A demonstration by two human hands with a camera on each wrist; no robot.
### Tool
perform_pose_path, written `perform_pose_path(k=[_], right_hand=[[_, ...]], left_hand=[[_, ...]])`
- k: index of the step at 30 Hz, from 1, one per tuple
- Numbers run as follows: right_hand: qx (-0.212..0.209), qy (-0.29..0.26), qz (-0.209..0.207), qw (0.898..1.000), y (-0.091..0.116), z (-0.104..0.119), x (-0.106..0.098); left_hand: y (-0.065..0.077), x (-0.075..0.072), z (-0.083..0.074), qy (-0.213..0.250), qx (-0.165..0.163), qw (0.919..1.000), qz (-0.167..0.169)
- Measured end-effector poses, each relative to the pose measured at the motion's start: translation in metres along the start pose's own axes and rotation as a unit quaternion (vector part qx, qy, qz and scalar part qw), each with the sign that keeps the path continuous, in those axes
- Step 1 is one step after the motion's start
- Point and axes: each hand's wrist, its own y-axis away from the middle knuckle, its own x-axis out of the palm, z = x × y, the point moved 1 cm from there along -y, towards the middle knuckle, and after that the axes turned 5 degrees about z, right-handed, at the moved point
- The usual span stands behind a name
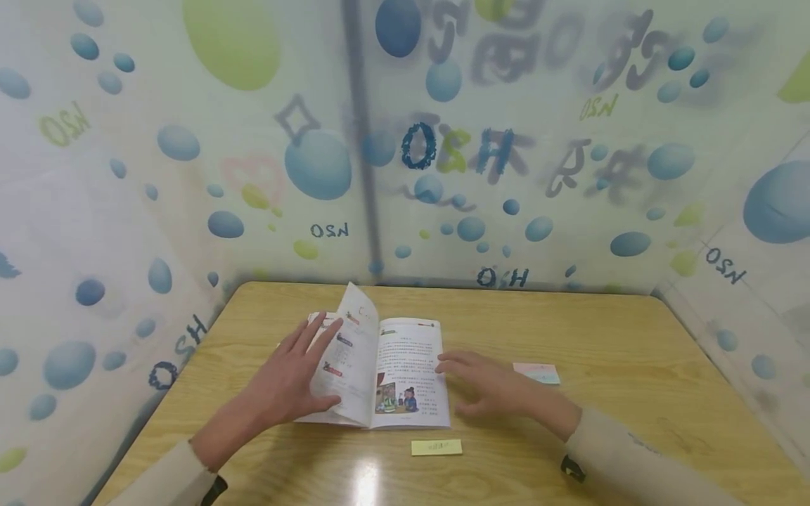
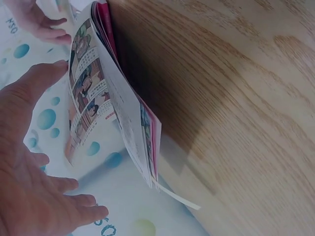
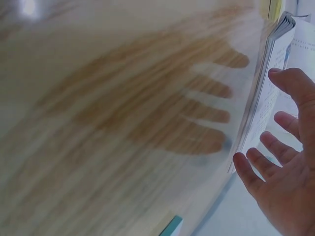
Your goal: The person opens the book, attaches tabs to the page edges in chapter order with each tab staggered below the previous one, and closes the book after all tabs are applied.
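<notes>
An open book (image 1: 408,351) lies on the table, with text and a coloured picture on its right page. One left-hand page (image 1: 359,327) stands partly raised. My left hand (image 1: 287,383) is over the left side of the book, fingers spread and thumb apart. In the left wrist view no page is pinched between thumb and fingers of that hand (image 2: 34,167); comic-style pictures show on the book (image 2: 88,83). My right hand (image 1: 490,386) hovers by the book's right edge with fingers extended. The right wrist view shows this hand (image 3: 285,182) beside the book's edge (image 3: 261,103), holding nothing.
A yellow sticky note (image 1: 436,448) with handwriting lies in front of the book. Near the right wrist is a pink and blue note (image 1: 538,373). The wooden table (image 1: 607,337) meets patterned curtain-like walls (image 1: 538,140) at the back and sides.
</notes>
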Motion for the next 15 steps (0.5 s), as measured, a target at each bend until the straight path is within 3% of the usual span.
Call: perform_pose_path(k=[9, 15], right_hand=[[-0.008, 0.0, 0.012, 1.0, -0.009, 0.009, 0.005], [-0.016, 0.008, 0.019, 1.0, -0.012, 0.016, 0.005]], left_hand=[[-0.004, 0.01, 0.0, -0.016, -0.005, 0.9996, 0.023], [-0.012, 0.02, -0.005, -0.003, 0.009, 0.9987, 0.05]])
